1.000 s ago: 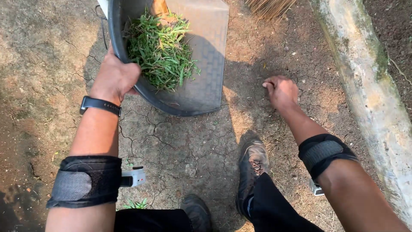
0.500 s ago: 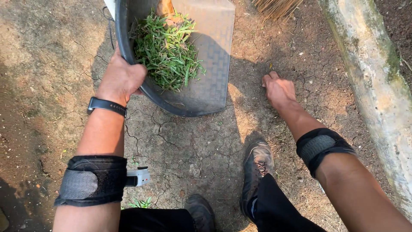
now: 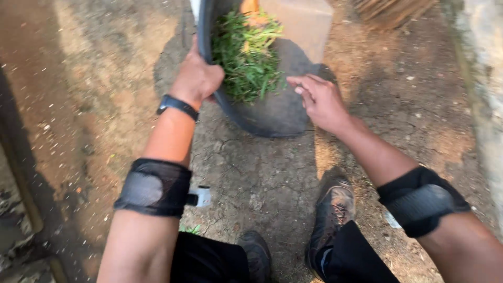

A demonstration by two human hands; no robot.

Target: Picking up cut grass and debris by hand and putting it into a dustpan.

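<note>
Clamped around the left rim of the dark tub (image 3: 272, 112) is the left hand (image 3: 196, 78), its grip closed on that edge. The right hand (image 3: 319, 99) is held half open over the tub's near right rim, fingers loosely curled; whether anything is pinched cannot be told. The tub lies tilted on the cracked ground (image 3: 251, 173), its long axis running away from the person, with cut grass (image 3: 246, 52) heaped inside.

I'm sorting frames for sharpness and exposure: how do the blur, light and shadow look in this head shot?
Head view: motion blur smears the whole frame, worst on the dirt at the left edge; the left hand gripping the dark rubber basket and the right hand are soft; warm sunlight, overexposed on the pale concrete curb; shadow pools under the basket; the green cut grass stays readable.
</note>
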